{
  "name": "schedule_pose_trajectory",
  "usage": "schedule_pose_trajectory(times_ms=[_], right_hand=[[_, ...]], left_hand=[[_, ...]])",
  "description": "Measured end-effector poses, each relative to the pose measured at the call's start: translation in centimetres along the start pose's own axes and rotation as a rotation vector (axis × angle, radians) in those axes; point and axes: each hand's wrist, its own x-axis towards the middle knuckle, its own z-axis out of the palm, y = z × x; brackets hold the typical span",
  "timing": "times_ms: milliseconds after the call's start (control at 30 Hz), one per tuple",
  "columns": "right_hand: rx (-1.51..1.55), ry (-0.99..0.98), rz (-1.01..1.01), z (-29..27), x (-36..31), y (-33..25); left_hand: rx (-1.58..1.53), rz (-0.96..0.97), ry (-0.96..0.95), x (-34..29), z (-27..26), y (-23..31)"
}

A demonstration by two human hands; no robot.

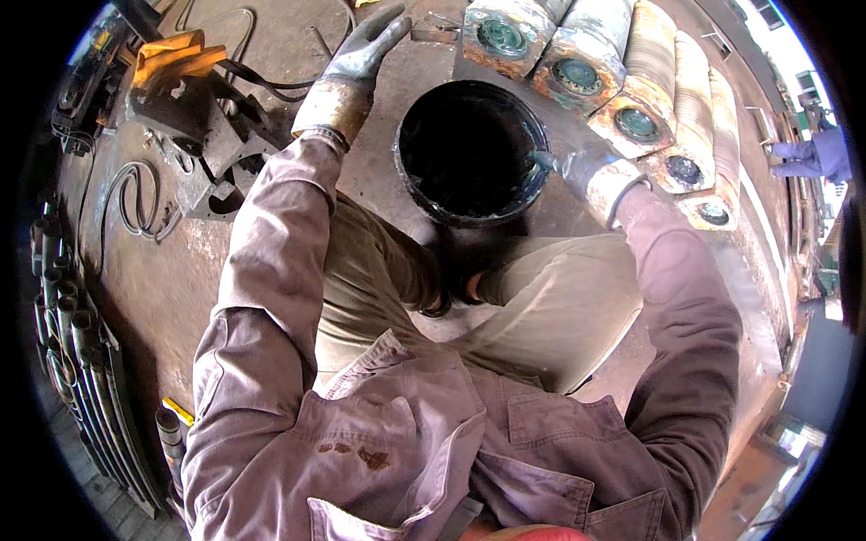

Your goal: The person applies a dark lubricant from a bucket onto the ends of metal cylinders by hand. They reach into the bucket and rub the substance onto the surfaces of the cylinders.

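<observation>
A round black bucket [405, 183] stands between my legs; its inside is very dark and its contents hard to make out. My right hand [585, 173], in a soiled grey glove with a pale cuff, is at the bucket's right rim. Its foremost fingertips reach the inner edge, while the other fingers are dark and smeared, so their grip is unclear. My left hand [359, 68], also gloved, is raised beyond the bucket's far left side. Its fingers are stretched out and hold nothing.
Large, worn cylinders [636, 68] with round end fittings lie side by side at the far right. A dark metal fixture [203, 135] with an orange cloth [176, 56] stands at left, near coiled cable [135, 194]. Dark tubes [86, 361] line the left edge; another person [821, 158] is far right.
</observation>
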Motion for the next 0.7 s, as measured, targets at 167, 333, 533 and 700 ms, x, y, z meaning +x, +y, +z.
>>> schedule_pose_trajectory(times_ms=[167, 333, 533, 700], right_hand=[[0.028, 0.023, 0.051, -1.5, -1.2, 0.9], [0.552, 0.155, -0.138, -6.4, -1.6, 0.7], [1.426, 0.241, -0.075, -8.7, 10.0, -1.5], [1.902, 0.326, 0.228, -9.7, 18.4, -3.1]], left_hand=[[0.048, 0.051, 0.022, -0.2, -0.7, -0.2], [-0.238, -0.049, 0.059, 0.6, -0.2, 0.3], [-0.412, -0.034, 0.062, 2.2, -0.5, -2.9], [-0.354, -0.020, 0.081, 1.9, -0.4, -2.6]])
